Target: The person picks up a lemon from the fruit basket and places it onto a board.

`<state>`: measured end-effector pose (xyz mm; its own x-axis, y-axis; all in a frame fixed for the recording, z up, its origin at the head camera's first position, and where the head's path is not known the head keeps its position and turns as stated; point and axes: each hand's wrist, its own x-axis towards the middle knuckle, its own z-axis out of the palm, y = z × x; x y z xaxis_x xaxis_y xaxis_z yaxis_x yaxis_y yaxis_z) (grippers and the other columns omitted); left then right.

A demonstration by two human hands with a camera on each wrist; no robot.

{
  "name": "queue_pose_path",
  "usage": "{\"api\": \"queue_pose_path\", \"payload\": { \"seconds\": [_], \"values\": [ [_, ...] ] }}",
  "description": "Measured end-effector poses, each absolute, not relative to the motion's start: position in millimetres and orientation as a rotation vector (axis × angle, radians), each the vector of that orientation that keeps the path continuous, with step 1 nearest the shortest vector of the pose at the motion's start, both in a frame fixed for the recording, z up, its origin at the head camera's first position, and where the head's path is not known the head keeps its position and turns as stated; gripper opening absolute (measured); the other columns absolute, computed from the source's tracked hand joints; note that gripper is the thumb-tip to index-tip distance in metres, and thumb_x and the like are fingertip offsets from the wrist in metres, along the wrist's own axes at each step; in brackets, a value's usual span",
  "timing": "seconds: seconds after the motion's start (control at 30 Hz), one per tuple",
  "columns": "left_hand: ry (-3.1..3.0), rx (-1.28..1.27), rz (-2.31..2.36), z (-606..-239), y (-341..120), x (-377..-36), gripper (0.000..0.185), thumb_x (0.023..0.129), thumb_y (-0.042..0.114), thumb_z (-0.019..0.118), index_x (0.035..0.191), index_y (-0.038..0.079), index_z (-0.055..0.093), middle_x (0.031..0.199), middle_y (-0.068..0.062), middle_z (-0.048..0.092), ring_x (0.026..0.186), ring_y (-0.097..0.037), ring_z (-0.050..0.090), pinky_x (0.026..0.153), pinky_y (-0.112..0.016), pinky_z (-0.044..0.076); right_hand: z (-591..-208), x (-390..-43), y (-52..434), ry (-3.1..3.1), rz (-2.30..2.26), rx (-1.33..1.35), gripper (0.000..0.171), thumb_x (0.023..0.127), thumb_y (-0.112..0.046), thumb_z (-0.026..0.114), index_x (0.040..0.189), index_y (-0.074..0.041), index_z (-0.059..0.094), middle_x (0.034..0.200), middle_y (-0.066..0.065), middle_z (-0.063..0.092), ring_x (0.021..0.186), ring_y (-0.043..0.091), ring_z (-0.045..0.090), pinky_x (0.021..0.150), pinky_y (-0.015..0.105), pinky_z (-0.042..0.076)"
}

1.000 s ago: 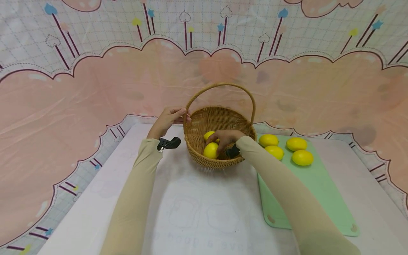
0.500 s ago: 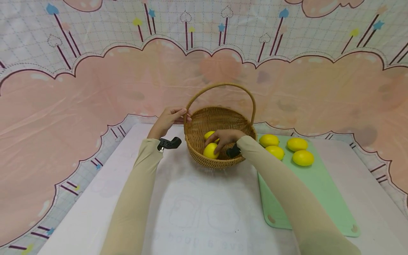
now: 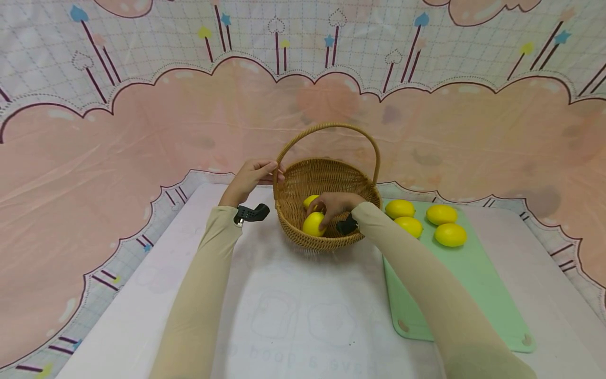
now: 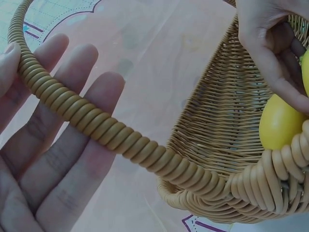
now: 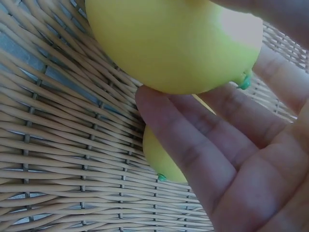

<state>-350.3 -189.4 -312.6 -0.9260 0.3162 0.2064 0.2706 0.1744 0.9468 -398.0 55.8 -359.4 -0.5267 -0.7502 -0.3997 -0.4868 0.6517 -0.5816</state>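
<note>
A wicker basket (image 3: 331,239) with a tall hoop handle (image 3: 327,126) stands mid-table. My left hand (image 3: 253,176) rests on the handle's left foot; in the left wrist view the handle (image 4: 106,130) lies across straight fingers (image 4: 58,159). My right hand (image 3: 333,204) reaches into the basket and holds a yellow lemon (image 3: 313,224) between thumb and fingers. Close up, that lemon (image 5: 169,43) sits just above the woven floor (image 5: 58,145), with my fingers (image 5: 193,145) under it. A second lemon (image 3: 310,200) (image 5: 161,162) lies behind it in the basket.
Several more lemons (image 3: 441,214) lie on a green mat (image 3: 454,284) to the right of the basket. A white table cover (image 3: 293,316) spreads in front. A pink patterned backdrop (image 3: 142,131) hangs behind the table.
</note>
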Motion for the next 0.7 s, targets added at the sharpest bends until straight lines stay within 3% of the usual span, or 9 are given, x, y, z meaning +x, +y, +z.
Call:
{"api": "queue_pose_path", "payload": {
  "seconds": [0.37,0.6,0.7],
  "values": [
    [2.372,0.584,1.901,-311.3,-188.8,-349.4,0.042,0.100,0.023,0.045,0.111,-0.016,0.054,0.079,0.009,0.068,0.080,-0.007,0.067,0.089,-0.038,0.054,-357.6,-399.4,56.7,2.378,-0.524,-0.963,0.058,0.078,-0.015,0.076,0.131,-0.007,0.054,0.135,0.012,0.053,0.119,0.026,0.052,0.099,0.038,0.046],
    [2.364,0.584,1.913,-311.6,-189.4,-350.2,0.026,0.100,0.024,0.046,0.096,0.007,0.066,0.079,0.008,0.069,0.081,-0.008,0.068,0.084,-0.030,0.056,-354.7,-400.2,57.8,2.393,-0.651,-0.953,0.057,0.076,-0.015,0.076,0.129,-0.007,0.056,0.132,0.013,0.054,0.115,0.028,0.053,0.095,0.039,0.048],
    [2.368,0.588,1.911,-311.7,-189.0,-350.7,0.024,0.099,0.024,0.047,0.094,0.011,0.066,0.079,0.008,0.069,0.081,-0.009,0.068,0.083,-0.028,0.056,-354.5,-401.3,58.8,2.391,-0.709,-0.956,0.056,0.077,-0.014,0.076,0.128,-0.006,0.056,0.130,0.015,0.053,0.114,0.028,0.053,0.093,0.038,0.049]
  ]
}}
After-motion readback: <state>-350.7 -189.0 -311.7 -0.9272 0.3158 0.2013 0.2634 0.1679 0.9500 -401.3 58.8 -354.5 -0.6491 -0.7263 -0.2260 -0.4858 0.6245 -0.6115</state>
